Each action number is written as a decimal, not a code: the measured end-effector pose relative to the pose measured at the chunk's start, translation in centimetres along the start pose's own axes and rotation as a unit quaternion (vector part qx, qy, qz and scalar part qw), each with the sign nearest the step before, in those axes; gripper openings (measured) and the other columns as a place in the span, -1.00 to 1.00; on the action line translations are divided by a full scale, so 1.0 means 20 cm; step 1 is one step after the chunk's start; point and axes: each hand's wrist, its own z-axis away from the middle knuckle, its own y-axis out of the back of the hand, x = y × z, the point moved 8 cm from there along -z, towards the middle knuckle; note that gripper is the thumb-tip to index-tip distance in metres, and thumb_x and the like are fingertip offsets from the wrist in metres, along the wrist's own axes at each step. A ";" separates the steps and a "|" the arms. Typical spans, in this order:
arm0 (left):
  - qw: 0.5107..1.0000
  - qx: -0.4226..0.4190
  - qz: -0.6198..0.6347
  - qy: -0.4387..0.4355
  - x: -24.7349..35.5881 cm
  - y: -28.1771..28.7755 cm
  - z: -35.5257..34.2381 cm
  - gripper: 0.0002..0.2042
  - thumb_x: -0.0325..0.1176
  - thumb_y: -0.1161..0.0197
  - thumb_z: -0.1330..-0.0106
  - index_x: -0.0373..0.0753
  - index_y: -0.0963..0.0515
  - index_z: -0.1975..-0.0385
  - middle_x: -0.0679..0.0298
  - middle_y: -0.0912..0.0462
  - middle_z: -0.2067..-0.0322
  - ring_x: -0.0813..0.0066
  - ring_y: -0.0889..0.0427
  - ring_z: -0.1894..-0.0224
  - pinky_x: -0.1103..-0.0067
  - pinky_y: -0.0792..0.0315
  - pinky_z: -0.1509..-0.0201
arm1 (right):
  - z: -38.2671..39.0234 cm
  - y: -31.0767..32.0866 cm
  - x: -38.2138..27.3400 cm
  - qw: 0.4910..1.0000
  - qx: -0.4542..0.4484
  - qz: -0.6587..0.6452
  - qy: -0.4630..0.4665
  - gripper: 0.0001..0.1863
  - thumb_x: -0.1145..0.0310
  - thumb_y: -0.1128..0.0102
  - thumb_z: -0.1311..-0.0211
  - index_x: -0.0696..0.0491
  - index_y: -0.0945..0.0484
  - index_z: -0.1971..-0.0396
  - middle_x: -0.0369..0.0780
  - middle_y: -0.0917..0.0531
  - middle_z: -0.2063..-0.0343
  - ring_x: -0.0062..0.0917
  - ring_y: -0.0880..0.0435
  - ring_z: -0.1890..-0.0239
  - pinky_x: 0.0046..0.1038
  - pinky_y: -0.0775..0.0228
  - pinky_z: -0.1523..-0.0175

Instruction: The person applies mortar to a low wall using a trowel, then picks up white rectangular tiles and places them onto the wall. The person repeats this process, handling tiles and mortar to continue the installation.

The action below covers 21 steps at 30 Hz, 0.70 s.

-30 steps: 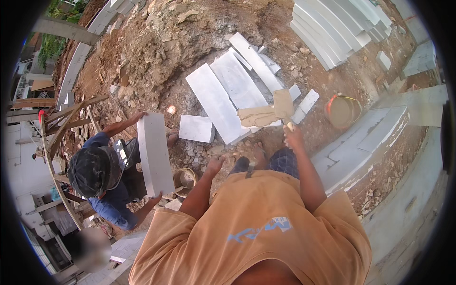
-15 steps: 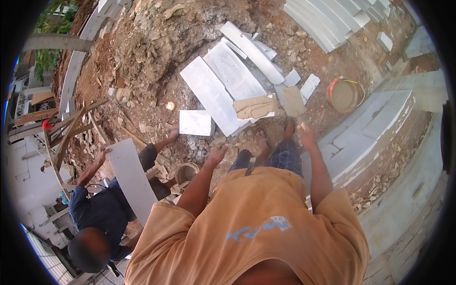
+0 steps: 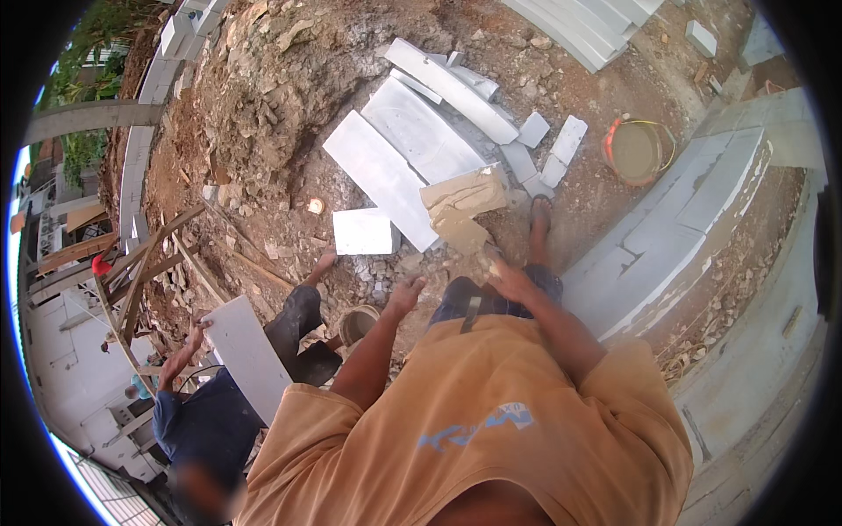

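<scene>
My right hand (image 3: 507, 279) grips the handle of a mortar-coated trowel (image 3: 462, 230), whose square tan blade is at the near edge of a mortar-smeared block piece (image 3: 463, 189); whether they touch I cannot tell. My left hand (image 3: 404, 293) hangs left of it, fingers curled, with nothing visible in them. Beyond my hands lie white slabs (image 3: 377, 180) and a smaller white block (image 3: 361, 231) on the rubble.
At left a co-worker (image 3: 210, 421) holds a long pale block (image 3: 247, 355) beside wooden braces (image 3: 133, 294). Buckets (image 3: 638, 151) (image 3: 357, 325) stand right and near centre. A low block wall (image 3: 667, 228) runs along the right; more slabs (image 3: 579, 24) are stacked at the back.
My right hand and trowel have swung leftward toward the mortar-smeared block piece. The co-worker has bent over and moved the long block lower and to the left. The view has shifted slightly.
</scene>
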 end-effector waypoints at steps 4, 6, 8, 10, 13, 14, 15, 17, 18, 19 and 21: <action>1.000 -0.001 -0.022 -0.005 0.18 0.05 0.04 -0.49 -0.07 -0.15 -0.41 -0.41 -0.53 -0.13 -0.04 -0.70 0.06 0.18 -0.66 -0.03 0.36 -0.46 -0.15 | 0.03 0.10 -0.14 0.992 -0.007 0.121 -0.018 -0.23 0.00 -0.16 -0.28 0.13 -0.21 -0.37 0.16 -0.16 -0.40 -0.10 -0.45 -0.31 -0.16 -0.37 -0.30; 0.996 0.027 -0.084 -0.030 0.16 0.07 -0.04 -0.50 -0.08 -0.17 -0.40 -0.41 -0.54 -0.11 -0.03 -0.71 0.11 0.21 -0.68 0.04 0.38 -0.48 -0.10 | 0.07 0.17 -0.14 0.992 0.005 0.128 -0.010 -0.26 -0.01 -0.16 -0.26 0.11 -0.29 -0.33 0.12 -0.25 -0.38 -0.13 -0.48 -0.29 -0.17 -0.39 -0.30; 0.995 0.041 -0.094 -0.021 0.14 0.10 -0.12 -0.51 -0.09 -0.19 -0.38 -0.41 -0.56 -0.09 -0.01 -0.72 0.16 0.25 -0.69 0.11 0.40 -0.50 -0.03 | 0.09 0.27 -0.05 0.989 -0.025 0.130 -0.058 -0.33 -0.03 -0.16 -0.25 0.10 -0.42 -0.24 0.09 -0.42 -0.27 -0.13 -0.56 -0.22 -0.17 -0.43 -0.27; 0.998 0.041 -0.048 0.029 0.09 0.09 -0.19 -0.52 -0.10 -0.20 -0.37 -0.40 -0.56 -0.08 0.01 -0.72 0.20 0.28 -0.70 0.19 0.42 -0.52 0.04 | 0.11 0.40 0.17 0.971 -0.100 0.140 -0.165 -0.40 -0.06 -0.16 -0.24 0.10 -0.56 -0.11 0.05 -0.60 -0.12 -0.10 -0.63 -0.13 -0.14 -0.47 -0.21; 0.998 0.059 0.015 0.005 0.24 0.03 -0.25 -0.63 -0.20 -0.20 -0.39 -0.38 -0.59 -0.01 0.15 -0.67 0.28 0.45 -0.63 0.30 0.51 -0.50 0.20 | 0.21 0.81 0.52 0.961 0.093 0.108 -0.237 -0.48 -0.05 -0.21 -0.22 0.10 -0.65 0.06 0.05 -0.72 0.13 -0.03 -0.69 0.01 -0.09 -0.53 -0.09; 0.998 0.062 0.023 0.002 0.22 0.03 -0.28 -0.67 -0.25 -0.19 -0.41 -0.38 -0.59 0.00 0.22 -0.65 0.31 0.52 -0.58 0.32 0.55 -0.49 0.24 | 0.25 0.96 0.62 0.952 0.140 0.073 -0.263 -0.47 -0.05 -0.23 -0.22 0.12 -0.65 0.06 0.08 -0.71 0.14 -0.01 -0.69 0.02 -0.07 -0.53 -0.07; 0.997 0.062 -0.039 -0.031 0.23 0.03 -0.32 -0.64 -0.21 -0.17 -0.41 -0.37 -0.59 -0.01 0.22 -0.64 0.28 0.50 -0.59 0.30 0.49 -0.49 0.22 | 0.27 1.09 0.75 0.938 0.181 0.064 -0.290 -0.47 -0.04 -0.24 -0.21 0.14 -0.64 0.07 0.10 -0.71 0.16 0.00 -0.68 0.01 -0.06 -0.52 -0.07; 0.993 0.101 -0.045 -0.043 0.16 0.03 -0.39 -0.61 -0.16 -0.16 -0.41 -0.38 -0.59 -0.01 0.21 -0.64 0.27 0.48 -0.59 0.28 0.46 -0.49 0.18 | 0.27 1.36 0.96 0.913 0.235 0.048 -0.330 -0.41 -0.02 -0.24 -0.24 0.22 -0.58 0.00 0.13 -0.68 0.11 0.02 -0.66 -0.02 -0.08 -0.48 -0.10; 0.991 0.118 -0.049 -0.050 0.15 0.03 -0.41 -0.60 -0.13 -0.15 -0.42 -0.38 -0.59 -0.01 0.21 -0.65 0.26 0.47 -0.59 0.26 0.45 -0.49 0.17 | 0.25 1.48 1.10 0.905 0.264 0.027 -0.333 -0.40 -0.03 -0.23 -0.24 0.26 -0.59 0.04 0.14 -0.68 0.10 0.01 -0.65 -0.03 -0.09 -0.47 -0.11; 0.993 0.118 -0.013 0.009 0.21 0.03 -0.39 -0.55 -0.07 -0.10 -0.43 -0.35 -0.58 -0.04 0.22 -0.65 0.27 0.43 -0.61 0.22 0.44 -0.47 0.11 | 0.25 1.61 1.28 0.898 0.284 0.037 -0.334 -0.42 -0.02 -0.24 -0.24 0.27 -0.60 0.07 0.13 -0.69 0.14 0.01 -0.67 0.00 -0.09 -0.48 -0.09; 0.985 0.107 0.085 0.103 0.22 0.04 -0.37 -0.52 -0.02 -0.06 -0.44 -0.30 -0.53 -0.13 0.19 -0.65 0.17 0.36 -0.62 0.13 0.39 -0.47 0.04 | 0.21 1.81 1.50 0.888 0.310 -0.004 -0.340 -0.46 0.01 -0.24 -0.24 0.27 -0.62 0.14 0.09 -0.72 0.24 0.00 -0.70 0.08 -0.10 -0.49 -0.02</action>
